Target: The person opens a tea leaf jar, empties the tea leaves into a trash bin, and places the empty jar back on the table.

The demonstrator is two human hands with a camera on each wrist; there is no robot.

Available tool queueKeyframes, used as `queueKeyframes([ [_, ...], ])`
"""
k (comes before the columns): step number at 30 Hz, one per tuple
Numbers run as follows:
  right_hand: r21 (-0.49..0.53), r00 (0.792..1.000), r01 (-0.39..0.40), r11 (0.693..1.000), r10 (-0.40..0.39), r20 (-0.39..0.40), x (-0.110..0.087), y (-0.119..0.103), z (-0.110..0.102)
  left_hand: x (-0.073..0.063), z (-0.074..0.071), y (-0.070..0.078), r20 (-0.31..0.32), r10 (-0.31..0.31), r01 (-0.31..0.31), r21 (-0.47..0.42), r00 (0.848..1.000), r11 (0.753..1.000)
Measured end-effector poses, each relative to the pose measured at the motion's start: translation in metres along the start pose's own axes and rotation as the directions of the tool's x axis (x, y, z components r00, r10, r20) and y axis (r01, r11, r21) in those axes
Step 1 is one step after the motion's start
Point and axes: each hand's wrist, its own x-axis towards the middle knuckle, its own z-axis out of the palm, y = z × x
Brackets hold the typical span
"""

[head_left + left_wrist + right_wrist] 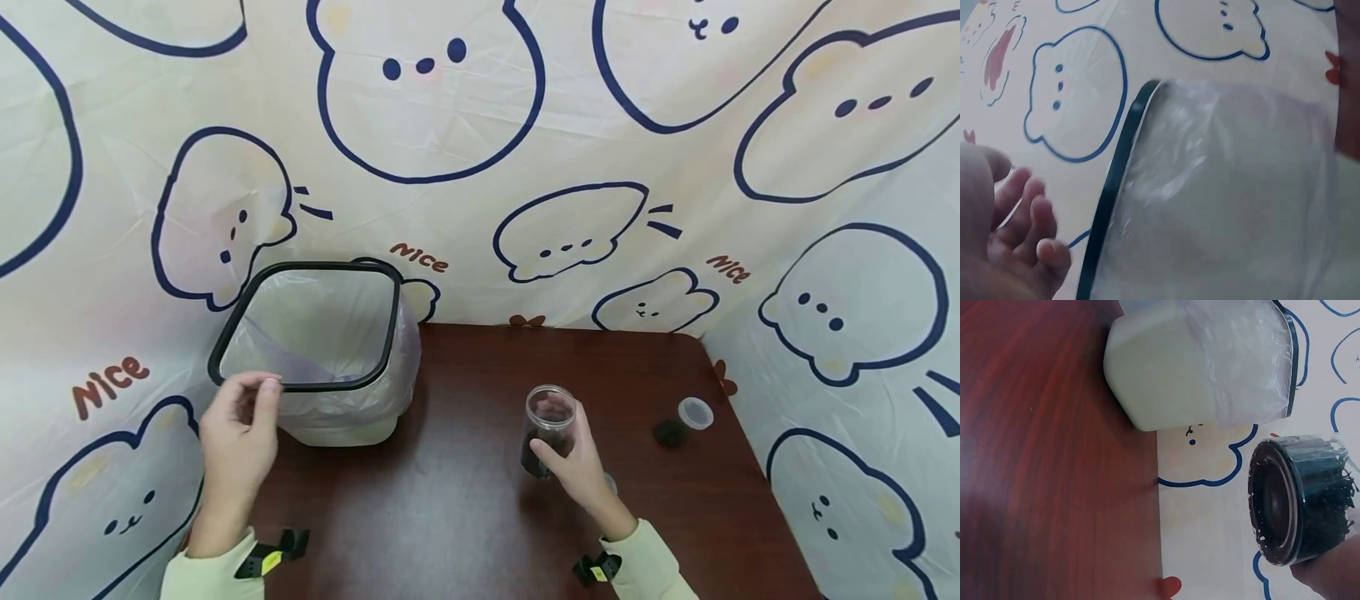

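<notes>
My right hand (573,467) grips a clear jar (551,417) without a lid. Dark, shredded, dry-looking bits fill its lower part, and the right wrist view shows the jar's base (1272,503) raised off the table. At the left, a pale trash bin (341,433) with a black rim (311,387) is lined with a translucent plastic bag (408,358). Beside the bin's near left corner is my left hand (240,433), its fingers (1043,215) loosely bent and holding nothing. From the left wrist it appears just outside the rim.
A small translucent white lid or cup (696,413) lies at the right of the brown table (450,517), beside a dark clump (670,432). Another clear round piece (611,483) is partly hidden behind my right wrist. Patterned cloth (465,217) hangs behind and along the sides.
</notes>
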Motion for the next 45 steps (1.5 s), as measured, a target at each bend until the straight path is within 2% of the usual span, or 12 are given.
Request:
queueKeyframes([
  [3,-0.016,0.998,-0.056,0.998,0.056,0.017,0.005,-0.004,-0.003,0.007,-0.007,-0.002,-0.135,-0.007,0.016,0.063,0.991,0.998],
  [5,-0.03,0.995,-0.093,0.995,0.094,0.023,0.009,-0.007,-0.006,0.013,-0.01,-0.003,-0.197,-0.05,0.069,0.088,0.979,0.994],
  [6,-0.039,0.995,-0.099,0.994,0.1,0.026,0.011,-0.009,-0.007,0.015,-0.011,-0.004,-0.213,-0.091,0.114,0.099,0.973,0.989],
  [8,-0.062,0.995,-0.095,0.994,0.097,0.034,0.015,-0.01,-0.009,0.019,-0.013,-0.006,-0.222,-0.194,0.223,0.11,0.955,0.969],
  [11,-0.096,0.997,-0.053,0.994,0.058,0.053,0.024,-0.014,-0.011,0.025,-0.015,-0.012,-0.185,-0.344,0.366,0.098,0.921,0.926],
  [12,-0.108,0.997,-0.041,0.993,0.048,0.061,0.027,-0.015,-0.012,0.027,-0.016,-0.014,-0.168,-0.38,0.399,0.095,0.91,0.912],
  [15,-0.138,0.995,-0.036,0.99,0.048,0.088,0.035,-0.021,-0.014,0.029,-0.016,-0.02,-0.16,-0.422,0.439,0.089,0.892,0.894],
  [23,-0.218,0.988,-0.061,0.974,0.09,0.123,0.057,-0.028,-0.021,0.032,-0.017,-0.035,-0.158,-0.474,0.494,0.135,0.866,0.859],
  [28,-0.272,0.983,-0.07,0.96,0.113,0.147,0.076,-0.037,-0.032,0.035,-0.014,-0.042,-0.179,-0.467,0.491,0.133,0.866,0.861],
  [33,-0.323,0.976,-0.07,0.944,0.131,0.171,0.095,-0.048,-0.039,0.035,-0.013,-0.043,-0.191,-0.45,0.476,0.121,0.872,0.871],
  [38,-0.349,0.97,-0.059,0.935,0.136,0.2,0.114,-0.058,-0.033,0.034,-0.013,-0.042,-0.184,-0.453,0.477,0.119,0.872,0.871],
  [45,-0.366,0.961,-0.006,0.931,0.107,0.255,0.138,-0.07,-0.018,0.034,-0.014,-0.041,-0.171,-0.485,0.505,0.097,0.858,0.858],
])
